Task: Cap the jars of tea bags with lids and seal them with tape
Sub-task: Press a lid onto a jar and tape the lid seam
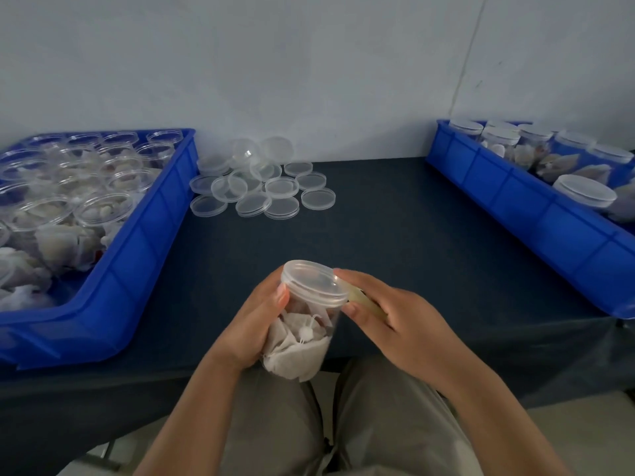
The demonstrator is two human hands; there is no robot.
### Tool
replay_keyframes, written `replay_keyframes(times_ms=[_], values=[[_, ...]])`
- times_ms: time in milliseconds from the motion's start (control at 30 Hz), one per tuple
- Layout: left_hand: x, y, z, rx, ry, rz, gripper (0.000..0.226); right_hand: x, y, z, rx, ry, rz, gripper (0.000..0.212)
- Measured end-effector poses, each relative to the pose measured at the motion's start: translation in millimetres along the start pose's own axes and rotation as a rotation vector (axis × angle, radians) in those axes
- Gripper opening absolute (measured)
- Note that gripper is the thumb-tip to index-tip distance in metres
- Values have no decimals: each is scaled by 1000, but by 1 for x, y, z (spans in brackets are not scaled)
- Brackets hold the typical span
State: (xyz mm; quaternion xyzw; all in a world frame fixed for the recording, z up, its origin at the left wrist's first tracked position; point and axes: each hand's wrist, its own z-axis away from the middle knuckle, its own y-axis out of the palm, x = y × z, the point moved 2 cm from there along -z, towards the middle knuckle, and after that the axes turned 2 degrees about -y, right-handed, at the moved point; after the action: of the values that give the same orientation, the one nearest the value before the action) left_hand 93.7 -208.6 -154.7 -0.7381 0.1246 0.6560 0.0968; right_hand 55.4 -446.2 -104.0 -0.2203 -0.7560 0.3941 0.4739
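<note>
A clear plastic jar [302,334] holding white tea bags is tilted over the table's near edge, with a clear lid [314,282] on its mouth. My left hand [252,324] grips the jar's body from the left. At the lid's right rim my right hand [395,317] pinches a strip of pale yellowish tape [366,302], whose end touches the lid's side. A pile of several loose clear lids [261,187] lies at the back of the dark table.
A blue bin [147,249] on the left holds several open jars of tea bags. Another blue bin [536,204] on the right holds several capped jars. A white wall stands behind. Dark tabletop [395,228] lies between the bins.
</note>
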Motion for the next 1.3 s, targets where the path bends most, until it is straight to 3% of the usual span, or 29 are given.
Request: replay_keyframes(times_ms=[200,367,467,700,867,1033,1300], values=[[-32,6,8,-279,174,-383,37,3,-5,5,-124,35,84,58],[-47,41,25,-284,93,-667,61,13,-5,8,-152,62,180,59],[-48,53,24,-416,121,-685,80,16,1,11,-171,40,203,62],[-39,28,13,-485,109,-458,53,2,1,11,50,103,-19,74],[-38,15,10,-404,99,-428,51,-1,-9,9,59,29,55,59],[-41,6,0,-203,76,-407,51,-11,-21,7,15,15,130,53],[-17,6,-2,37,43,-95,66,-3,-5,1,-14,-34,103,62]])
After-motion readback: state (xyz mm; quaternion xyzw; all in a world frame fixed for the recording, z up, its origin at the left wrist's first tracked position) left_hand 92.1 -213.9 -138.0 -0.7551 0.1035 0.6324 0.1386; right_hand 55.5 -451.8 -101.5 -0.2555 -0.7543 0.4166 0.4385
